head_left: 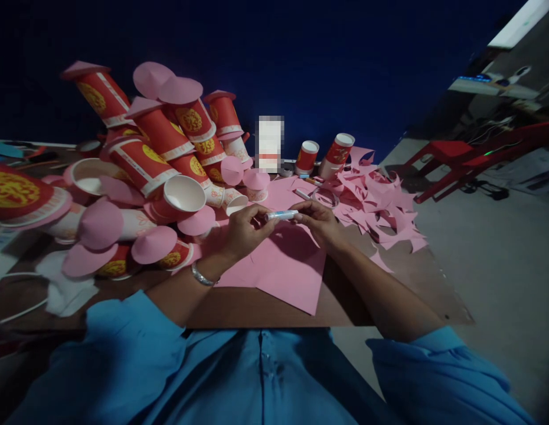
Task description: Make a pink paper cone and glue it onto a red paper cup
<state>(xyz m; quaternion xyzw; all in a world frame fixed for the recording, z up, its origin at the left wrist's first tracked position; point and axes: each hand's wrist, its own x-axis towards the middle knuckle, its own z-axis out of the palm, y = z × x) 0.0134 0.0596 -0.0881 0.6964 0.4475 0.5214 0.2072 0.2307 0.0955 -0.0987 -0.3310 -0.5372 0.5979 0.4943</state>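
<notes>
A small white tube with blue print lies level between my hands, above the pink paper. My left hand pinches one end of it between thumb and fingers. At the other end, the fingertips of my right hand are closed on it. Beneath both hands, large pink paper sheets are spread on the brown table. Just left of my left hand lies a pink paper cone, and an open red paper cup tilts behind it.
Red-and-gold paper cups with pink cone tops are piled on the left. Pink paper offcuts and a tape roll lie to the right. Two upright cups stand behind. A red stool is beyond the table's right edge.
</notes>
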